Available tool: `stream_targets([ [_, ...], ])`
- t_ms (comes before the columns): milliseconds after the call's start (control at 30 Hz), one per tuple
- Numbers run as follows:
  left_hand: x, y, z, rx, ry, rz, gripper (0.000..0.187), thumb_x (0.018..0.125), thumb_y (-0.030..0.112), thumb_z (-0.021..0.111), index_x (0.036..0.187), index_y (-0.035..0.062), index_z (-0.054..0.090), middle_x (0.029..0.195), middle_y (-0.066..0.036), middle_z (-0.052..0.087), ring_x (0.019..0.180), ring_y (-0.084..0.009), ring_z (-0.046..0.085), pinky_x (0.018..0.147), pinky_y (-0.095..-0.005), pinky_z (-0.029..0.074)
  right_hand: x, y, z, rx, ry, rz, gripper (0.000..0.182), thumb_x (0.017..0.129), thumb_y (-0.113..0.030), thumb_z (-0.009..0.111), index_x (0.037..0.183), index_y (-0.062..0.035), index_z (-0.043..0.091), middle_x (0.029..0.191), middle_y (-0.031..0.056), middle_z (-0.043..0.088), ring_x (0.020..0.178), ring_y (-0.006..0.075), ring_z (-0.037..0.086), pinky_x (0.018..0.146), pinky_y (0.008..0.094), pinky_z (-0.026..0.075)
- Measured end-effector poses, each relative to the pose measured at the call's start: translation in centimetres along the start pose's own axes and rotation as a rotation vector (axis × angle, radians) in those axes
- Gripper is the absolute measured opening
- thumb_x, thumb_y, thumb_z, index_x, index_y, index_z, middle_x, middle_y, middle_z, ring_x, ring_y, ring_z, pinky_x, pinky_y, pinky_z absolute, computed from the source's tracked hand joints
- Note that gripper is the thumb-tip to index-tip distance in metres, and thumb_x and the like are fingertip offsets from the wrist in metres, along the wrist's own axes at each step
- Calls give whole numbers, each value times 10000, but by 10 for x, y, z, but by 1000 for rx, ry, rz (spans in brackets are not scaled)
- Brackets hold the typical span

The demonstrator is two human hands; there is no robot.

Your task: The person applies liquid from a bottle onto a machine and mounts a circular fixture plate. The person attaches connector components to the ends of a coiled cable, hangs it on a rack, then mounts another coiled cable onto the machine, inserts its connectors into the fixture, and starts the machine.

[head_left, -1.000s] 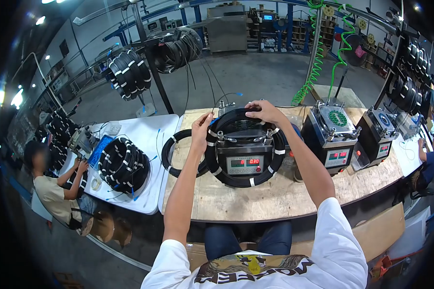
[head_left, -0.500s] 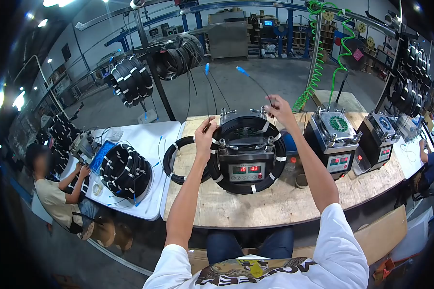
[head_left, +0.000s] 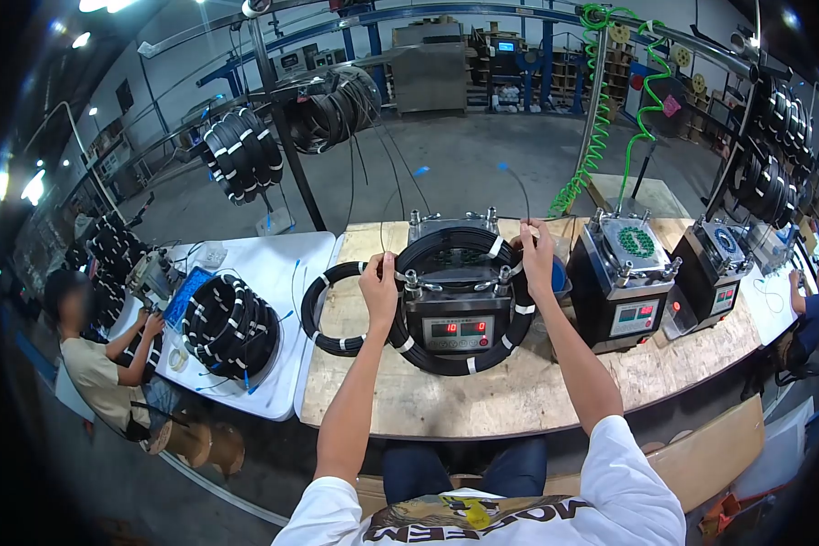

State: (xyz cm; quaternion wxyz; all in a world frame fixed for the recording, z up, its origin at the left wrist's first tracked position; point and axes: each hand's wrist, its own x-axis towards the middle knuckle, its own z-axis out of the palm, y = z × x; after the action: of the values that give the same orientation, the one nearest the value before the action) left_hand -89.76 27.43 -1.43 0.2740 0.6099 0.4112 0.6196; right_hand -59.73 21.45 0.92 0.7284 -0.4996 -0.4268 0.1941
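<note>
A coil of black cable (head_left: 471,366) with white bands leans upright against a machine with a red digital display (head_left: 459,334). My left hand (head_left: 379,289) is closed at the coil's left side, pinching a thin cable end that rises from it. My right hand (head_left: 538,261) is closed at the coil's upper right, around a cable end that curves up to a blue connector (head_left: 503,166). Another blue tip (head_left: 421,170) is up on the left. A second, smaller-looking black coil (head_left: 311,318) lies to the left of my left hand.
Two similar machines (head_left: 630,316) stand right on the wooden table (head_left: 555,400). On the white table (head_left: 291,273) at left sits a stack of black coils (head_left: 232,328). Co-workers sit at far left (head_left: 100,373) and far right. A green spiral hose (head_left: 584,155) hangs behind.
Both hands have come down, the right one closing in beside the coil. The blue tips have dropped and shifted. The display's right reading went from 0.3 to 0.
</note>
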Motion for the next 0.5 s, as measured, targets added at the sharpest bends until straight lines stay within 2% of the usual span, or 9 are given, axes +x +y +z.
stream_targets([
  [100, -2, 2, 0, 0, 12, 14, 331, 1079, 248, 592, 999, -53, 703, 739, 9, 564, 692, -73, 458, 634, -267, 381, 3, -2, 5, -41, 61, -81, 209, 1089, -212, 555, 1159, -17, 576, 743, 59, 646, 664, 110, 616, 634, 273, 476],
  [300, -5, 7, 1, 1, 38, -3, 319, 1076, 237, 594, 982, -51, 695, 739, 18, 557, 690, -67, 449, 628, -263, 373, 6, -1, 5, -102, 20, -161, 181, 1071, -165, 579, 1144, 1, 580, 725, 43, 614, 648, 92, 597, 601, 263, 450],
  [400, 5, 7, -1, -10, -33, -17, 297, 1067, 221, 603, 969, -45, 693, 743, 23, 554, 688, -63, 442, 624, -264, 368, 19, -15, 5, -9, -133, -96, 158, 1032, -111, 622, 1127, 10, 585, 728, 35, 620, 641, 83, 586, 571, 262, 433],
  [433, 13, 16, -1, -35, -67, -26, 290, 1064, 215, 606, 968, -44, 694, 744, 23, 561, 684, -63, 442, 622, -265, 366, 28, -24, 7, -116, -159, -189, 136, 984, -62, 660, 1088, 14, 617, 714, 29, 616, 637, 76, 575, 555, 268, 424],
  [500, 36, 37, 1, -44, -136, -9, 263, 1052, 201, 619, 985, -37, 708, 776, 15, 618, 702, -54, 490, 643, -255, 403, 43, -49, 13, -219, -197, -292, 137, 970, -85, 688, 1061, 16, 667, 720, 44, 627, 633, 85, 574, 558, 279, 425],
])
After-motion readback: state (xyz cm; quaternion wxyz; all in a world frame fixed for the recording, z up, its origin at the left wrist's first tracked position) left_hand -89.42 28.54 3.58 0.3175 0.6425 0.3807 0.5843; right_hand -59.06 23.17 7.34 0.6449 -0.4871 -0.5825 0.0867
